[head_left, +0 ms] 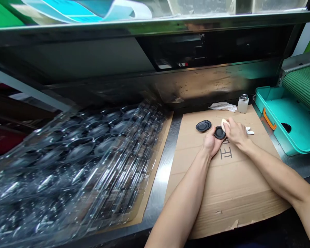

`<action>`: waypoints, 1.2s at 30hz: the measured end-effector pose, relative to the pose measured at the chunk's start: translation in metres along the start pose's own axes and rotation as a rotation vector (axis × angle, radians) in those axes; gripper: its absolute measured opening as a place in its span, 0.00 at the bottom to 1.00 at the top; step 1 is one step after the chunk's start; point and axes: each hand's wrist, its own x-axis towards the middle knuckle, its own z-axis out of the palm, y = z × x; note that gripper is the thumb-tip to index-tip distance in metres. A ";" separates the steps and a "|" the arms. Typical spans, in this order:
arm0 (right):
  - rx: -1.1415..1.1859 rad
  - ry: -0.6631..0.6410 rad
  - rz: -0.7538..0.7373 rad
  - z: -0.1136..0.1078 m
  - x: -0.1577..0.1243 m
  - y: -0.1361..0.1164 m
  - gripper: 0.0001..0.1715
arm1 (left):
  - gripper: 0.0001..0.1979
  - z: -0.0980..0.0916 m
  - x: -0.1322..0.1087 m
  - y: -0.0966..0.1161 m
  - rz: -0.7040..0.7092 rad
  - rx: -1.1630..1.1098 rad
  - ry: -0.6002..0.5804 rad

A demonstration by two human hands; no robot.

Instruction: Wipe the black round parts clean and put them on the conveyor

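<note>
My left hand [211, 143] holds a round black disc-shaped part [219, 133] over a sheet of cardboard [229, 179], with its fingers curled under the part. My right hand [235, 132] is closed on a small pale pad or cloth [224, 124] that touches the top edge of that part. A short stack of similar black parts [203, 126] lies on the cardboard just left of my hands. A white scrap [250, 131] pokes out behind my right hand.
Stacked clear plastic trays [74, 165] holding several black parts fill the left side. A small white dispenser bottle [243, 103] and a crumpled white cloth [223, 106] sit at the back. A teal bin [289, 120] with one black part stands right, beside a green conveyor belt [305, 86].
</note>
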 end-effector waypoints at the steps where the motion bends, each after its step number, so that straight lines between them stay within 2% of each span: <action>1: -0.007 -0.011 0.011 0.000 0.000 -0.003 0.22 | 0.20 0.000 0.000 -0.001 -0.002 0.001 -0.001; 4: -0.013 -0.073 0.011 0.001 -0.003 -0.011 0.23 | 0.21 0.000 -0.002 -0.004 -0.020 0.011 -0.015; 7: -0.019 -0.081 0.077 -0.001 -0.005 -0.014 0.22 | 0.22 0.001 -0.003 -0.004 -0.005 0.027 -0.009; 12: 0.093 -0.098 0.027 -0.004 -0.004 -0.001 0.19 | 0.22 0.002 -0.003 -0.003 -0.013 0.016 -0.007; 16: 0.325 -0.033 0.163 0.000 0.001 0.009 0.16 | 0.21 0.005 -0.004 -0.005 0.002 0.017 -0.068; 20: 0.451 -0.048 0.249 0.004 -0.005 -0.003 0.16 | 0.17 0.007 -0.007 -0.007 0.055 0.025 -0.107; 24: 0.356 -0.130 0.199 0.000 -0.009 -0.013 0.16 | 0.17 0.007 -0.008 -0.006 0.054 0.029 -0.082; 28: 0.205 -0.106 0.264 -0.008 -0.003 -0.009 0.20 | 0.18 0.003 -0.005 -0.007 0.015 0.045 -0.135; 32: 0.128 -0.170 0.171 -0.011 -0.004 -0.007 0.22 | 0.19 0.001 -0.003 -0.008 -0.010 0.040 -0.112; 36: 0.049 -0.136 0.170 -0.015 0.000 0.002 0.23 | 0.19 0.002 -0.005 -0.009 -0.043 0.087 -0.106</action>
